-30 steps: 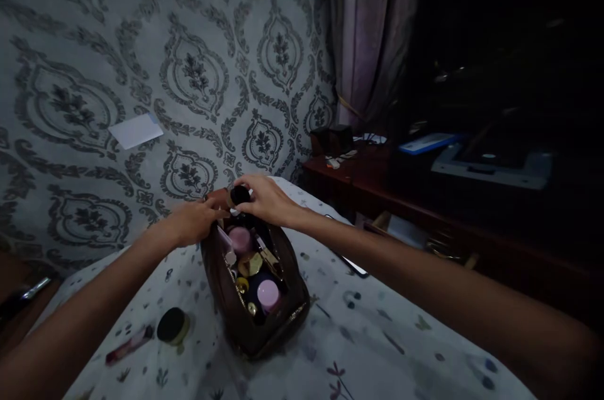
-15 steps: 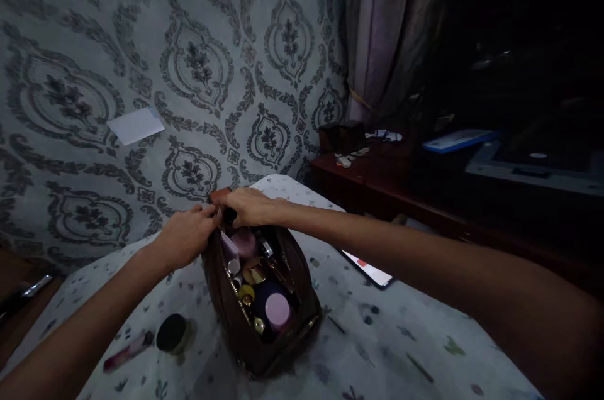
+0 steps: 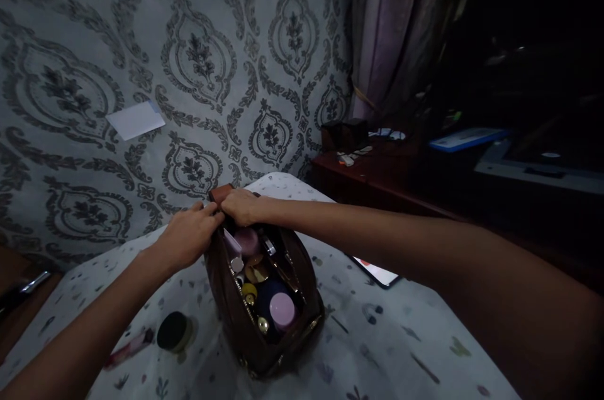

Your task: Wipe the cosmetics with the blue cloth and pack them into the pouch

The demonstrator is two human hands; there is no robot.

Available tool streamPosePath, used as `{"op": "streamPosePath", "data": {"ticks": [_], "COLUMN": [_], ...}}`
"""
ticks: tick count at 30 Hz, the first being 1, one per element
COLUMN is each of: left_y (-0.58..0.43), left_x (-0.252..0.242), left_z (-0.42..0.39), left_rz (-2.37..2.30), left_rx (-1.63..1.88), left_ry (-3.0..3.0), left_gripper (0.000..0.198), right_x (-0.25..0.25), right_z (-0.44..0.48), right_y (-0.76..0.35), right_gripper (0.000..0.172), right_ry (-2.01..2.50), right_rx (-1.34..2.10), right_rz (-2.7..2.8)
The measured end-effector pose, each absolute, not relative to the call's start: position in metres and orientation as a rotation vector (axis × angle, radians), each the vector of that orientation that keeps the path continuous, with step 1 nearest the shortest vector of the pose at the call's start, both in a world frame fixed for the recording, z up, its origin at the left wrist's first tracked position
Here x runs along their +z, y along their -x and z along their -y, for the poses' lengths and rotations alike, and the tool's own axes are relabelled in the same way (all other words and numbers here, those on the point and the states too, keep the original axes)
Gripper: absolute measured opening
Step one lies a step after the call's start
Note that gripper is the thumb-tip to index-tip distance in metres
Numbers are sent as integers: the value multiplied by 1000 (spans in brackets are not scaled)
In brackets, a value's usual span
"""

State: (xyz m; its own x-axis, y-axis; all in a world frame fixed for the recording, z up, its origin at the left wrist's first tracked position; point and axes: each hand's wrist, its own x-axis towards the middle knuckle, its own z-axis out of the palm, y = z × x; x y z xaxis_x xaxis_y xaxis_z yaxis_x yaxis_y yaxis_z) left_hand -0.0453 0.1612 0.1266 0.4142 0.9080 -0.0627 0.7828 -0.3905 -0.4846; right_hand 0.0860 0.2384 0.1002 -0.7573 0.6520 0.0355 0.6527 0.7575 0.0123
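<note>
A dark brown cosmetics pouch (image 3: 245, 340) stands unzipped on a bed with a floral sheet (image 3: 387, 350). Inside it I see several small jars and tubes, among them a pink-lidded jar (image 3: 282, 311). My left hand (image 3: 189, 235) grips the pouch's far left rim, fingers curled. My right hand (image 3: 241, 205) is closed over the far end of the pouch, fingers bent down into the opening; what they hold is hidden.
A round compact with a dark lid (image 3: 172, 331) and a pink tube (image 3: 126, 348) lie on the sheet left of the pouch. A phone (image 3: 377, 272) lies to the right. A dark wooden desk (image 3: 377, 180) stands beyond the bed, by a patterned wall.
My right hand held a dark-capped item above the pouch's far end; it has since lowered into the opening and the item no longer shows. My view shifted slightly.
</note>
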Motion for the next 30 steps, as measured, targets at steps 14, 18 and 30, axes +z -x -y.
{"op": "streamPosePath", "data": {"ticks": [14, 18, 30], "left_y": [87, 115, 153], "left_x": [105, 80, -27], "left_z": [-134, -101, -27], "left_rz": [1612, 1763, 1868], "left_rx": [-68, -288, -590], "left_ry": [2227, 2228, 2320], "left_gripper": [53, 47, 33], "right_x": [135, 128, 43], "right_z": [-205, -164, -17], "right_y": [-135, -153, -107], "right_gripper": [18, 16, 18], "right_ry": [1089, 953, 385], "right_rx": [86, 40, 399], "right_rz": [2603, 2455, 2689]}}
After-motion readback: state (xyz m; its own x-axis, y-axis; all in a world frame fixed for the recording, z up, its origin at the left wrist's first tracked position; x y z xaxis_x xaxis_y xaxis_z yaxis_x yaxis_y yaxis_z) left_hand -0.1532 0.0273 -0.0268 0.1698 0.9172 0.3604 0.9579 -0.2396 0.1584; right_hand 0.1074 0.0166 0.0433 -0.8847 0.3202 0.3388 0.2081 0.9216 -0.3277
